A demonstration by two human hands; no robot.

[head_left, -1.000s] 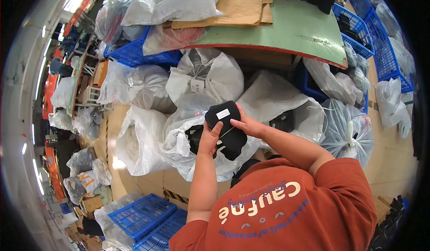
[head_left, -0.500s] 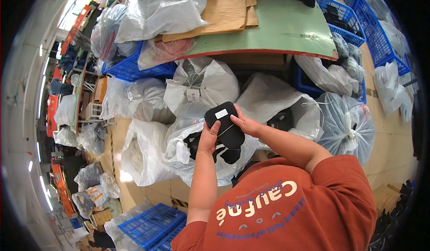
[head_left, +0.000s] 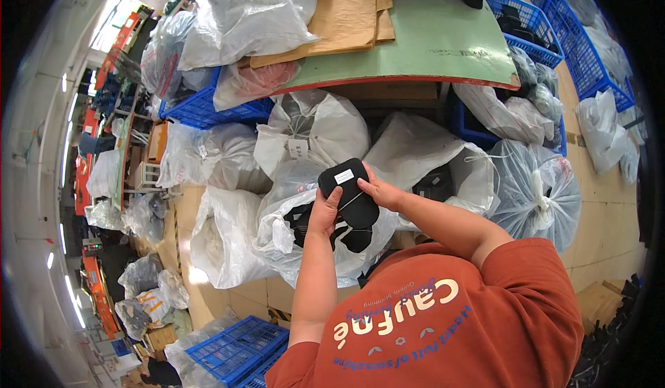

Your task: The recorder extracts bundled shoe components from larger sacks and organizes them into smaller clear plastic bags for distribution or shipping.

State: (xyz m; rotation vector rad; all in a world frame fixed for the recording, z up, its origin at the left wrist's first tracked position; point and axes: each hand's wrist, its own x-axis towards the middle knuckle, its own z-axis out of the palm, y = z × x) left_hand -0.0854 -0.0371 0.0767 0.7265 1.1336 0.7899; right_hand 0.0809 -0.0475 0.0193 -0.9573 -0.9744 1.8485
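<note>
Both hands hold a black, rounded, flat padded case (head_left: pixel 359 208) with a small white label on its upper face. My left hand (head_left: pixel 324 213) grips its left edge, thumb on top. My right hand (head_left: pixel 378 190) grips the upper right side, also with the thumb on top. The fingers beneath the case are hidden. Directly below it is an open white plastic bag (head_left: pixel 278 239) with black pieces (head_left: pixel 357 241) inside. What those pieces are cannot be made out.
A green table (head_left: pixel 429 41) with a red edge stands ahead, bearing brown paper sheets (head_left: pixel 350 17) and white plastic sacks. Another open sack (head_left: pixel 478 180) sits right of the hands, beside a tied clear bag (head_left: pixel 544 208). Blue crates (head_left: pixel 239 350) lie at lower left.
My hands still hold the black case in nearly the same place. The whole view has shifted very slightly.
</note>
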